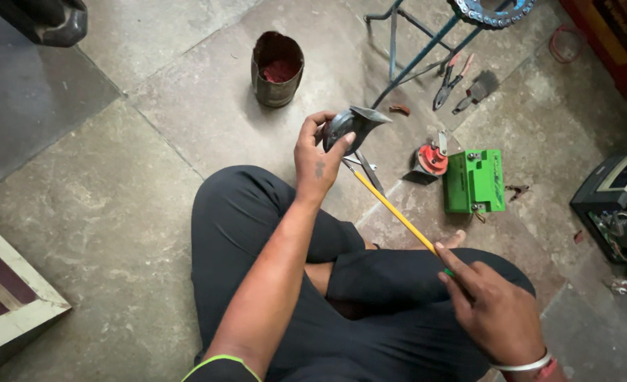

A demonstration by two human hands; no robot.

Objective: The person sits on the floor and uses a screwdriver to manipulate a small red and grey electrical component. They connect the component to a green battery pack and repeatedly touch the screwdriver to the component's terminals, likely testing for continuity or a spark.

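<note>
The left hand (318,157), arm stretched forward over the crossed legs, curls its fingers and thumb around a dark, rounded metal horn (350,127) with a flared mouth. The right hand (489,305), nearer the body, closes on the handle of a long yellow-shafted screwdriver (396,213) whose tip reaches up under the horn. Just beyond the right hand sits a boxy green battery (474,182) on rough stone floor.

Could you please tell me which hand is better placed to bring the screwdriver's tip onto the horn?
Probably the right hand: it grips the yellow screwdriver, whose tip already points at the horn held by the left hand.
</note>
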